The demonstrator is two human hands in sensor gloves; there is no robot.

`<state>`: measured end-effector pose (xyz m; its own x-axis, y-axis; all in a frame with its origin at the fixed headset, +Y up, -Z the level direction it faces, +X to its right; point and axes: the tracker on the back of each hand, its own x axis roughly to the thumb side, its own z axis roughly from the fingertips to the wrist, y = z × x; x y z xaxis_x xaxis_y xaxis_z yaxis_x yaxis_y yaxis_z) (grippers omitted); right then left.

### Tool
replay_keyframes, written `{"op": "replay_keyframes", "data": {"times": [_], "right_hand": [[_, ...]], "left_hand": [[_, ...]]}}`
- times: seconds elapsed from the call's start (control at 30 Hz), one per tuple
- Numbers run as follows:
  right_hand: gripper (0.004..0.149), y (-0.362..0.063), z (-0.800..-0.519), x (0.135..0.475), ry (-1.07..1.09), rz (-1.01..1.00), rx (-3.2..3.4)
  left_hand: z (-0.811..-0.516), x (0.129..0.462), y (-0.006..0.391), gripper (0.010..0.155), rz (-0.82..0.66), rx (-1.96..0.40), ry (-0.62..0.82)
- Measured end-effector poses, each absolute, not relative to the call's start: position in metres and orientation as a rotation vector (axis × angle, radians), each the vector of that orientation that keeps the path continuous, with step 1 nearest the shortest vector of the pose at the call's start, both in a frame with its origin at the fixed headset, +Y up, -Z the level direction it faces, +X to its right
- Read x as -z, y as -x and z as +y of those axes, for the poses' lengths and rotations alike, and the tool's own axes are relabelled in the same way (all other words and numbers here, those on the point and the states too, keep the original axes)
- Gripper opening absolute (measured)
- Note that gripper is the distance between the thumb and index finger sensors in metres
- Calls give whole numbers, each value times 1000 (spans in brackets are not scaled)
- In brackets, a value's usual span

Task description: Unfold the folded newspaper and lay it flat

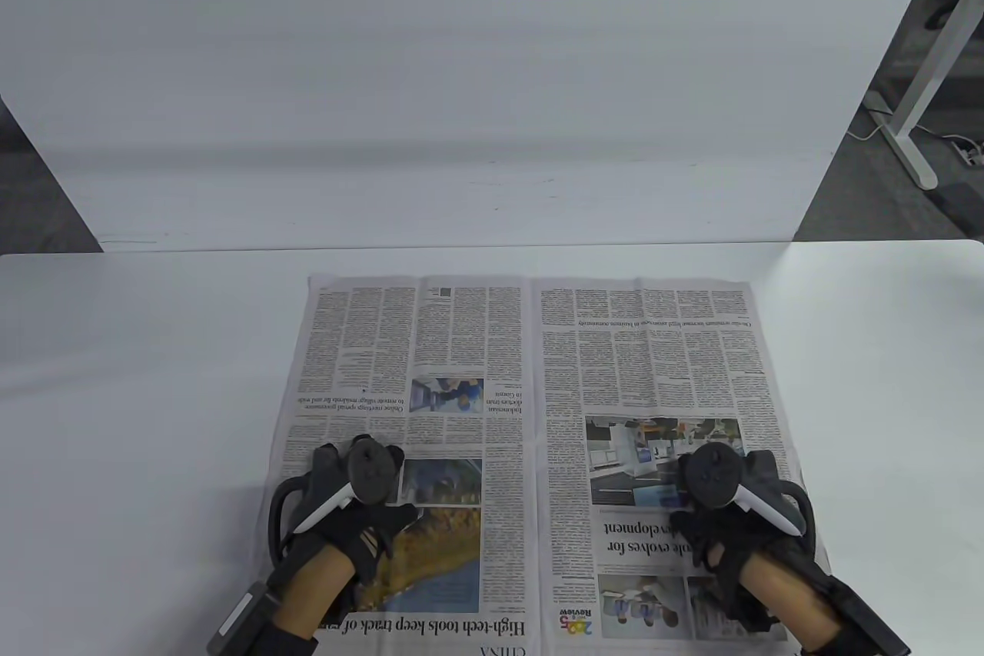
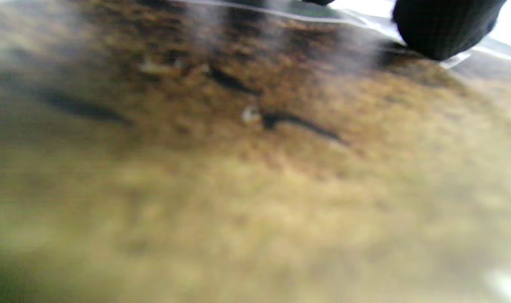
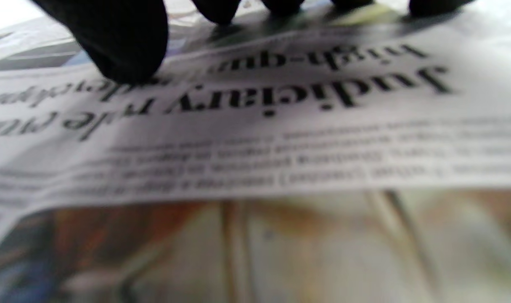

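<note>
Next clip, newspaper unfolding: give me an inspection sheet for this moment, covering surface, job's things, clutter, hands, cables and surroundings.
Surface: white table, bare around the paper.
Job's things: newspaper opened to a two-page spread, lying flat, centre crease showing, print upside down to the camera.
Clutter: nothing seen.
Hands: left hand rests on the left page over a landscape photo; right hand rests on the right page, fingertips touching the sheet near a headline.
Cables: a cable on the floor at far right.
Surroundings: white panel behind the table; white desk leg at right.
</note>
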<state>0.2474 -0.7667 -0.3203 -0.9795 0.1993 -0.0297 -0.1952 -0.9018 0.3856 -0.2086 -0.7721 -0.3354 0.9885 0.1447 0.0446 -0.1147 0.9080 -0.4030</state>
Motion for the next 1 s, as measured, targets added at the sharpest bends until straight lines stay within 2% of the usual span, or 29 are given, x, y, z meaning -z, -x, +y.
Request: {"op": "replay_keyframes", "data": {"times": [0.3, 0.63, 0.7, 0.8, 0.87, 1.0], "right_hand": [[78, -257, -773, 359, 65, 651, -2750], [78, -257, -772, 362, 84, 626, -2751], [79, -253, -766, 357, 83, 573, -2784], [80, -233, -753, 343, -6, 541, -2819], [79, -200, -747, 324, -161, 565, -2833], [78, -148, -752, 291, -423, 622, -2917]], "left_hand": [[-775, 365, 213, 79, -15, -204, 420], [-774, 369, 215, 78, 1, -212, 399], [-769, 363, 211, 78, -4, -181, 356], [-755, 349, 194, 79, -95, -189, 320], [-747, 335, 172, 79, -177, -206, 312], [-751, 309, 130, 79, -315, -154, 345]]}}
